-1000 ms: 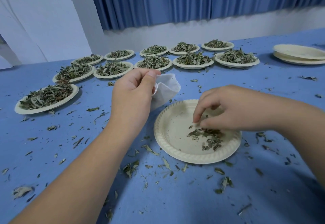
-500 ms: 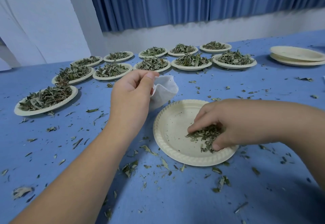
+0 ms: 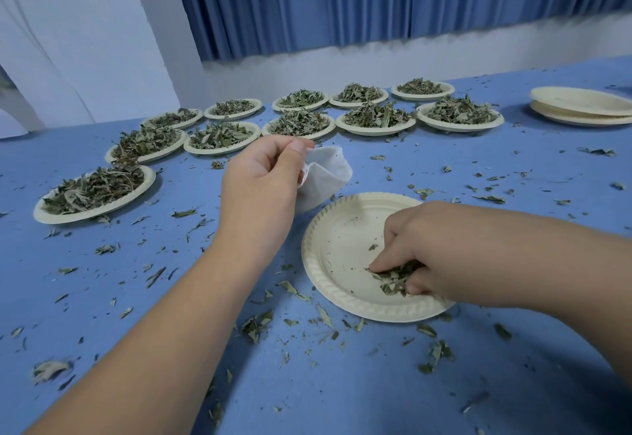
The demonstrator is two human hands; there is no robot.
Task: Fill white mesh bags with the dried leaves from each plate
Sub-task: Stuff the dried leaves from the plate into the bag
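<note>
Blue-covered desk point(image 3: 342, 386) below a pleated blue curtain point(image 3: 376, 0), littered with leaf crumbs. Two rows of heaped plates point(image 3: 460, 114) along the far side, a stack of empty plates point(image 3: 581, 106) at far right.

Nearest, a pale plate point(image 3: 338, 239), almost cleared. On its near-right part, the last dried leaves point(image 3: 393, 280), bunched under the right hand point(image 3: 424, 250), fingers curled round them with tips down on the plate. Just beyond the plate's far-left rim, the white mesh bag point(image 3: 328, 174), pinched at its edge between the thumb and fingers of the left hand point(image 3: 260, 188).

For a clean pick:
- Rake the scraps into one tight pile first.
- Close the fingers under the pile rather than on top; dry leaf probably crumbles and sheds.
- Spread the bag's mouth wider with the left thumb.
- Bring the bag over the plate, so spills land there and not on the desk.

Mouth apparently at the pinched edge by the thumb, facing right toward the other hand. Long axis slanting from that pinch down toward the plate rim, lower end hidden behind the left hand. Better turned mouth-up and hanging straight for filling.
</note>
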